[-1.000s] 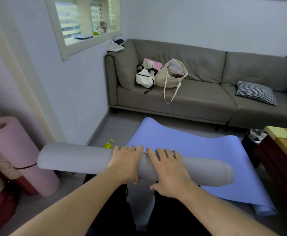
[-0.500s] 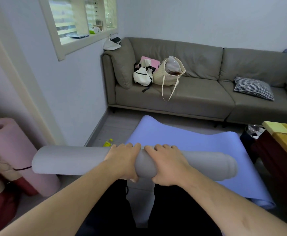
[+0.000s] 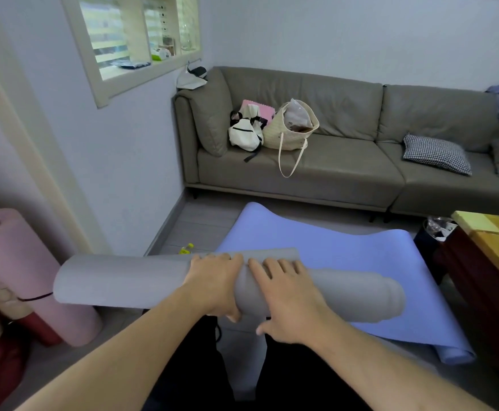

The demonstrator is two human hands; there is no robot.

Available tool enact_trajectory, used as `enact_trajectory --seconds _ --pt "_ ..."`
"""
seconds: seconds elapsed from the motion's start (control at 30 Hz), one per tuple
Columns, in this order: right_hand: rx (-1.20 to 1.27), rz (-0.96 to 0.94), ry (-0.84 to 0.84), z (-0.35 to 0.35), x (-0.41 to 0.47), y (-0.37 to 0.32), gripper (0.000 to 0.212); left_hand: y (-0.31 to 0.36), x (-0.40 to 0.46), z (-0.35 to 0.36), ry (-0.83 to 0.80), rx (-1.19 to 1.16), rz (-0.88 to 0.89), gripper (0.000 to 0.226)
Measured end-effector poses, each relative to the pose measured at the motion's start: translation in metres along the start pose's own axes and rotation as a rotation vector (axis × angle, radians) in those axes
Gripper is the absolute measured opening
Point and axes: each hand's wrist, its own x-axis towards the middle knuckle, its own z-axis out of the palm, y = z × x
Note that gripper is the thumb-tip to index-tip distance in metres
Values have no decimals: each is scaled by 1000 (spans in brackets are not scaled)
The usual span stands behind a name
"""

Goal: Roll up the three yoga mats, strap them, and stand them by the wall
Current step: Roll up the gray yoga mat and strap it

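A grey yoga mat [image 3: 118, 281] lies rolled into a long tube across my lap, its right end uneven and telescoped. My left hand [image 3: 217, 280] grips the roll near its middle, thumb under it and fingers over the top. My right hand [image 3: 286, 301] rests flat on the roll beside it, fingers spread. A blue mat [image 3: 346, 253] lies unrolled on the floor behind the roll. A pink mat [image 3: 20, 268], rolled and bound with a dark strap, leans at the left by the wall.
A grey sofa [image 3: 346, 170] with bags and a checked cushion lines the far wall. A wooden table [image 3: 491, 247] stands at the right with a small bin beside it. A yellow bottle [image 3: 186, 248] lies by the skirting board.
The grey roll turned a little under my hands and its loose edge now shows on top. My right hand flattened and slid lower on the roll.
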Motion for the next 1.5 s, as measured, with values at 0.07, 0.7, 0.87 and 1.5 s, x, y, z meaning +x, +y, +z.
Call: enact_trajectory --seconds 0.07,0.7,0.87,1.5 --pt "-51 18 26 9 -2 -4 122 2 0 0 -5 9 -2 78" --pt "-64 43 56 3 5 6 110 -5 12 -10 -23 8 50 72" --pt "74 0 -94 -20 15 15 79 -12 11 -14 -115 -81 56 75" --pt "86 35 -61 -7 13 9 83 5 -4 10 80 61 32 81"
